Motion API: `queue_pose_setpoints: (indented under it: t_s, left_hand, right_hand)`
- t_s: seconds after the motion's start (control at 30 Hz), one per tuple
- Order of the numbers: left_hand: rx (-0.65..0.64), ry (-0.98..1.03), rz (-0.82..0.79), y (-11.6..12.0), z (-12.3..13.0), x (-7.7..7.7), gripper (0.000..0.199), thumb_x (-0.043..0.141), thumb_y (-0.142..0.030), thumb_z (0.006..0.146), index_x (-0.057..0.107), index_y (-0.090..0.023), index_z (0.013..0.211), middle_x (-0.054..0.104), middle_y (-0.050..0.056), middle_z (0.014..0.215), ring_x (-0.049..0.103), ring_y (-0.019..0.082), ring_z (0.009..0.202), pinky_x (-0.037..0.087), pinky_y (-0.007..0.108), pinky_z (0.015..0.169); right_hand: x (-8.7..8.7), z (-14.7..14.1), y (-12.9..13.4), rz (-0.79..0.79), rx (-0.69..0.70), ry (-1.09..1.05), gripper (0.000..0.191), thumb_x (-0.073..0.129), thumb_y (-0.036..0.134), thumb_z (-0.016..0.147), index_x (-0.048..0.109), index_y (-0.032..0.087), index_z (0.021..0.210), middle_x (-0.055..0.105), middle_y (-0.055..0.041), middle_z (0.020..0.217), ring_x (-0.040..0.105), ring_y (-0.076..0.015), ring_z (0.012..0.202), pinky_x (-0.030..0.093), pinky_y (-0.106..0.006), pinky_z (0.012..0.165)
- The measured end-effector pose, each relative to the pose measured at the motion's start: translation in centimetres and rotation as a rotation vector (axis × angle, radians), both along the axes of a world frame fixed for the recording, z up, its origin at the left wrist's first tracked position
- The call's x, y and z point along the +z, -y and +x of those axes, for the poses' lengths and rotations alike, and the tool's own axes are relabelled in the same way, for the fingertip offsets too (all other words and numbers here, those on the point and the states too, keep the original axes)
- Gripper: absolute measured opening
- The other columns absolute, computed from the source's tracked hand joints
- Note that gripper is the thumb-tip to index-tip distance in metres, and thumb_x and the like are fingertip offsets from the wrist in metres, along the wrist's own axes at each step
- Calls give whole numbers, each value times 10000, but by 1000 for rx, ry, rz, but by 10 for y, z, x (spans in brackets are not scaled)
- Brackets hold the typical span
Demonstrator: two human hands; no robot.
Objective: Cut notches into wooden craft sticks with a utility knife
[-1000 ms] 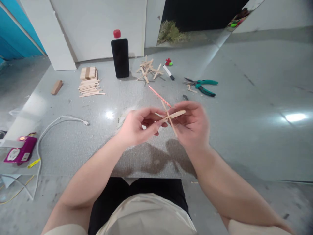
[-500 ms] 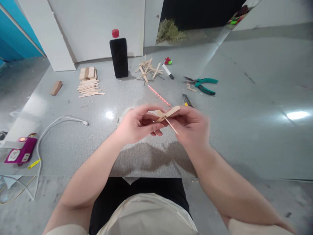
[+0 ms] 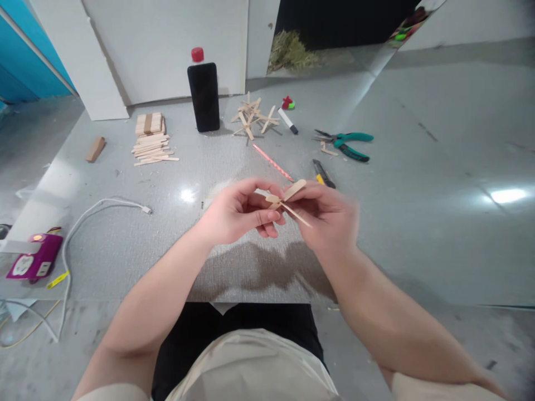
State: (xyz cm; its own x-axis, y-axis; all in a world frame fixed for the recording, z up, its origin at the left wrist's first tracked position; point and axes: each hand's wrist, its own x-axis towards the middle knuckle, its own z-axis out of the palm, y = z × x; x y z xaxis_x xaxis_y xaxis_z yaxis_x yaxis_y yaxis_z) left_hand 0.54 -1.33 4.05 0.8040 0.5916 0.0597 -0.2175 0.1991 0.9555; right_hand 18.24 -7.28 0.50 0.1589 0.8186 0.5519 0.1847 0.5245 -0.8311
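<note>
Crossed wooden sticks [image 3: 295,190] are held between my two hands above the middle of the table. My left hand [image 3: 242,211] pinches their left side between thumb and fingers. On the right side, my right hand [image 3: 330,214] has its fingers closed round the sticks, and one thin stick points down toward its palm. The fingers partly hide where the sticks join. Just beyond my hands lie a pink patterned pencil [image 3: 273,162] and a black and yellow utility knife [image 3: 323,174].
Behind are a stick pile [image 3: 251,116], a marker [image 3: 287,121], teal pliers [image 3: 353,146] and a dark phone [image 3: 204,97] upright before a red-capped bottle [image 3: 197,54]. Stacked sticks [image 3: 151,139] lie at the left, with a white cable [image 3: 112,200] and purple power socket [image 3: 37,257] nearer.
The crossed sticks have turned and tilted slightly between my fingers, and the thin one now points further right. My right fingers have shifted a little, uncovering more of the utility knife.
</note>
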Motion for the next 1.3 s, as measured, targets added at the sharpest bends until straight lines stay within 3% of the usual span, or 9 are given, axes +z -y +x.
queue_pose_setpoints:
  t_s: [0.1, 0.2, 0.33, 0.47, 0.67, 0.97, 1.13, 1.3]
  left_hand:
    - [6, 0, 13, 0, 0, 0, 433, 840, -446, 797, 561, -206, 1024, 704, -22, 775, 698, 93, 585, 566, 175, 539]
    - [13, 6, 31, 1, 0, 1, 401, 831, -427, 812, 565, -200, 1009, 701, -22, 779, 697, 92, 590, 579, 179, 549]
    - [19, 11, 55, 2, -1, 2, 376, 821, -402, 830, 571, -194, 1018, 710, -11, 797, 705, 96, 607, 591, 179, 565]
    - [-7, 19, 72, 2, -1, 1, 390, 819, -393, 835, 593, -195, 1084, 710, -4, 804, 704, 98, 608, 606, 188, 584]
    - [-2, 42, 109, 0, 0, -1, 283, 770, -353, 891, 621, -182, 1060, 697, -3, 818, 722, 98, 649, 616, 181, 610]
    - [3, 15, 107, -1, 1, -2, 291, 704, -419, 935, 617, -204, 1109, 665, -4, 917, 724, 93, 632, 599, 177, 582]
    - [-26, 21, 95, -4, -1, -5, 266, 691, -368, 952, 628, -228, 1170, 693, 24, 1028, 751, 119, 784, 618, 202, 706]
    - [-43, 61, 51, -5, 1, -13, 273, 712, -344, 937, 639, -236, 1177, 701, 33, 1076, 760, 133, 769, 607, 198, 640]
  right_hand:
    - [1, -2, 0, -1, 17, 10, 47, 723, 300, 904, 681, 309, 923, 732, -11, 894, 733, -215, 846, 645, -401, 726]
    - [2, -3, 0, 95, -21, 75, 147, 715, 298, 891, 653, 348, 1014, 717, -21, 938, 728, -258, 957, 633, -491, 833]
    - [2, 1, 2, 323, -223, 273, 300, 737, 281, 824, 665, 386, 1095, 644, -58, 1199, 667, -323, 1095, 582, -586, 904]
    - [2, 5, 7, 418, -319, 417, 378, 741, 205, 788, 696, 395, 1111, 586, -46, 1231, 657, -294, 1045, 605, -512, 804]
    - [4, 3, 8, 450, -364, 443, 360, 765, 150, 784, 720, 373, 1062, 578, -49, 1200, 658, -268, 1030, 614, -470, 805]
    - [12, 1, 10, 404, -379, 426, 203, 756, 165, 804, 697, 353, 855, 704, -20, 1038, 708, -235, 854, 651, -449, 710]
    - [12, 1, 11, 376, -347, 369, 196, 743, 129, 808, 679, 309, 853, 692, -29, 1033, 716, -233, 904, 656, -433, 746]
    - [13, 1, 9, 397, -328, 349, 205, 736, 88, 819, 659, 270, 873, 651, -42, 1062, 715, -218, 899, 660, -421, 762]
